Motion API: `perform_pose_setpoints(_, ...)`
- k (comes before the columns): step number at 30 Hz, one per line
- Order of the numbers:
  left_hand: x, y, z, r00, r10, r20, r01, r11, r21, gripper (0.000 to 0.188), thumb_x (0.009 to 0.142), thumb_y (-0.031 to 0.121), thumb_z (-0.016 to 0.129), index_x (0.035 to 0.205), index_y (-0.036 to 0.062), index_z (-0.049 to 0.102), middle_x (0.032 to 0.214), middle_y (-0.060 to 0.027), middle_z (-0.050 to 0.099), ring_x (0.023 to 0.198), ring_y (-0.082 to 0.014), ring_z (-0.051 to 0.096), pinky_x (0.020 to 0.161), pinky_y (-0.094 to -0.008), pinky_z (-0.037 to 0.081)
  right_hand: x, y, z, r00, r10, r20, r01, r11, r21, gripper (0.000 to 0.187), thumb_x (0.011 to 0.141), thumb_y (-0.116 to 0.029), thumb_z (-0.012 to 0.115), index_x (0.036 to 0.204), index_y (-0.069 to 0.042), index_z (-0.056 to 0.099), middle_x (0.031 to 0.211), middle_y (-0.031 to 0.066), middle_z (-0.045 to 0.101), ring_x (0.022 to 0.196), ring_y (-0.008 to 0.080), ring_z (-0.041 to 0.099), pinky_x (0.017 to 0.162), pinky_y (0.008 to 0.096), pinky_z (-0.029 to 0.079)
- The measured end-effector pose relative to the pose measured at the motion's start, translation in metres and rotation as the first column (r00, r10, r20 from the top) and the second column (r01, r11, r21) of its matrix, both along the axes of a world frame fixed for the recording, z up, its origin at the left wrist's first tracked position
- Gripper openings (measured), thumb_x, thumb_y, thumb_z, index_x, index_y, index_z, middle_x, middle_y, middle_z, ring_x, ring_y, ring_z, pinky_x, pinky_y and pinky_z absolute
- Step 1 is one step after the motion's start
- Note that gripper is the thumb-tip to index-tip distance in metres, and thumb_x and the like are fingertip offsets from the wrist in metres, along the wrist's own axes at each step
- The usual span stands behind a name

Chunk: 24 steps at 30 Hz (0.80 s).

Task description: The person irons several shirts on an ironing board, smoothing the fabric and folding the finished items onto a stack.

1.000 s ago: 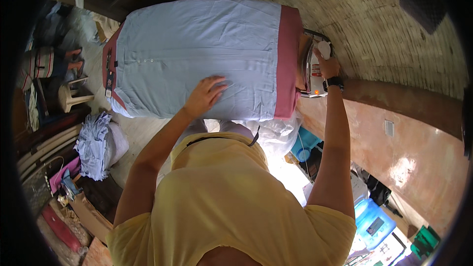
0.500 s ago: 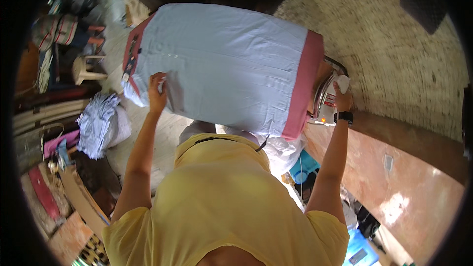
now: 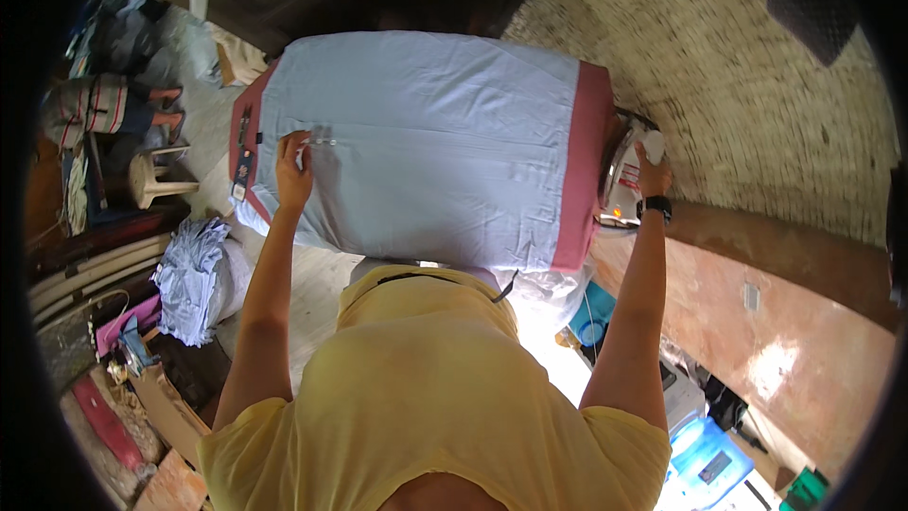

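Note:
A light blue garment is spread over a padded ironing board with a dark red cover. My left hand is over the garment's left part, fingers loosely curled and a gap between thumb and fingers. Small pale marks show on the cloth beside its fingertips. At the board's right end, my right hand is wrapped around the handle of an iron with a lit orange light. The iron's underside is hidden. A dark tag lies at the garment's left edge.
A pile of light blue clothes sits at the left, near a beige stool. Another person's legs show beyond it. To the right runs a brown ledge. A blue water container stands at the lower right.
My left hand has moved slightly up and left relative to the frame, nearer the pale marks on the garment. My right hand stays on the iron. The whole view has shifted a little.

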<state>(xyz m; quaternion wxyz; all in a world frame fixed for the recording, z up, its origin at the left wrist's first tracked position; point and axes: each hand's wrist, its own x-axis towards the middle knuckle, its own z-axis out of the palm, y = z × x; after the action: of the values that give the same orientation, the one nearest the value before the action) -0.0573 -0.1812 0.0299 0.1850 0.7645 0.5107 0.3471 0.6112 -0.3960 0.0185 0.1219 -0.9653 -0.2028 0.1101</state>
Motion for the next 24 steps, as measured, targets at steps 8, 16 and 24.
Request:
perform_pose_setpoints(8,-0.041,0.105,-0.021,0.972,0.220,-0.081,-0.227,0.970,-0.090,0.039,0.083,0.005,0.067,0.121,0.0050,0.058,0.117,-0.0184,0.057,0.105,-0.0347,0.059,0.088,-0.0397,0.050,-0.022,-0.004,-0.003,0.982,-0.034,0.183,0.009,0.991,0.135,0.095,0.069,-0.077,0.068,0.112,0.008,0.059,0.110,0.0305,0.063,0.106,0.0435,0.061,0.089,0.0489,0.049)
perform_pose_setpoints(16,-0.071,0.183,-0.087,0.905,0.367,-0.216,-0.383,0.923,-0.032,0.079,0.071,0.039,0.082,0.129,-0.0026,0.049,0.125,-0.0302,0.048,0.122,-0.0469,0.047,0.101,-0.0453,0.043,-0.117,0.022,-0.019,0.624,0.459,0.632,-0.561,0.827,-0.046,0.066,0.088,-0.051,0.064,0.127,0.000,0.050,0.119,0.0258,0.050,0.123,0.0418,0.045,0.107,0.0516,0.034)
perform_pose_setpoints(24,-0.094,0.235,-0.082,0.923,0.177,-0.342,-0.288,0.907,-0.307,0.071,0.070,0.046,0.080,0.122,0.0007,0.064,0.110,-0.0217,0.069,0.115,-0.0383,0.058,0.099,-0.0416,0.047,-0.187,0.055,-0.064,0.945,0.284,0.163,-0.320,0.903,0.285,0.044,0.088,-0.029,0.066,0.115,0.004,0.054,0.099,0.0234,0.064,0.099,0.0435,0.058,0.093,0.0551,0.041)
